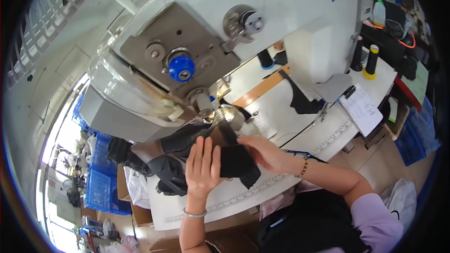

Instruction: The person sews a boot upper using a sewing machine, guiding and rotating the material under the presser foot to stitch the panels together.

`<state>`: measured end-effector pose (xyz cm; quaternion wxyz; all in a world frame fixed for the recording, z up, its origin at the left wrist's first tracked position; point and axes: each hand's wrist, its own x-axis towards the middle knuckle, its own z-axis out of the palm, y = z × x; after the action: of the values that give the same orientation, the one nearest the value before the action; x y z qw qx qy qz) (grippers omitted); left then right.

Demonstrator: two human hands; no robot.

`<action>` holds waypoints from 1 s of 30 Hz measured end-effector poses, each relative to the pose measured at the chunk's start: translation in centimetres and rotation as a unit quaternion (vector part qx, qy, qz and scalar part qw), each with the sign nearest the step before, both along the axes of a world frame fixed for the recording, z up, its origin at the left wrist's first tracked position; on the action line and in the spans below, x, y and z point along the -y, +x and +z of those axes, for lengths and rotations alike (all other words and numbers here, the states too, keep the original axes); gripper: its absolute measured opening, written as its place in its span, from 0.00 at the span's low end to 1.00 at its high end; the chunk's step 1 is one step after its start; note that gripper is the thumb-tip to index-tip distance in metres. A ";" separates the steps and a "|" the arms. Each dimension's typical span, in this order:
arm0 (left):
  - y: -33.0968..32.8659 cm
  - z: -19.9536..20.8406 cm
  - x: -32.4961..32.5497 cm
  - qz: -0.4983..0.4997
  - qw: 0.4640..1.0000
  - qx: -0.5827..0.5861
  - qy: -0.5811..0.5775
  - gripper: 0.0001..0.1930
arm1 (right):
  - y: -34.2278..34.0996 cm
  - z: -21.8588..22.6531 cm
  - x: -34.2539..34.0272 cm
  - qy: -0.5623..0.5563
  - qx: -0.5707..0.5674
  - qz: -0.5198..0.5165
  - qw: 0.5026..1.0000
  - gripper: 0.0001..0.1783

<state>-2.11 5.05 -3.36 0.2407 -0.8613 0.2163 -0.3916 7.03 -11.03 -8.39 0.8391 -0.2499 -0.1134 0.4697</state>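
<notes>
A black fabric piece point(234, 160) lies under the head of a white sewing machine point(290, 4), close to its needle area. My left hand point(203, 166) rests flat on the left side of this piece, its fingers stretched out and pointing away from me. At the right edge, my right hand point(266, 154) has its fingers bent round the fabric; its fingertips are partly hidden. A bundle of black and brown pieces point(168, 173) is heaped to the left of my left hand. The needle itself cannot be made out.
A clear guard point(119, 84) and a blue knob point(181, 68) are on the machine head. On the white table point(206, 211) lie a brown strip point(253, 93), a black cut piece point(300, 96) and a written sheet point(362, 110). Thread cones point(371, 61) stand right; blue crates point(105, 187) stand left.
</notes>
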 end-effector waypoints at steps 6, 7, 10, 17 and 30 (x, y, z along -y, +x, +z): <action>-0.6 -0.2 -0.1 0.020 1.000 0.006 -0.001 0.15 | 1.8 2.1 -0.4 -0.068 0.231 0.034 0.970 0.14; -0.7 -0.2 0.0 0.021 1.000 0.004 0.001 0.14 | 2.0 1.9 -1.0 -0.065 0.234 0.038 0.969 0.14; -0.6 -0.4 0.5 0.029 0.999 0.014 -0.007 0.12 | 2.1 0.4 -2.5 0.008 0.228 0.012 0.974 0.13; -0.5 -0.9 0.1 0.047 0.998 0.029 -0.021 0.12 | 0.9 0.2 -2.6 0.007 0.188 -0.052 0.981 0.12; -0.4 -0.3 0.3 0.093 0.995 0.028 -0.002 0.13 | 0.6 0.3 -2.1 0.016 0.302 -0.082 0.950 0.09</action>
<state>-2.49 4.72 -3.70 0.2806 -0.8669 0.1279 -0.3917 7.63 -8.98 -8.06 0.8052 -0.3752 -0.3481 0.2997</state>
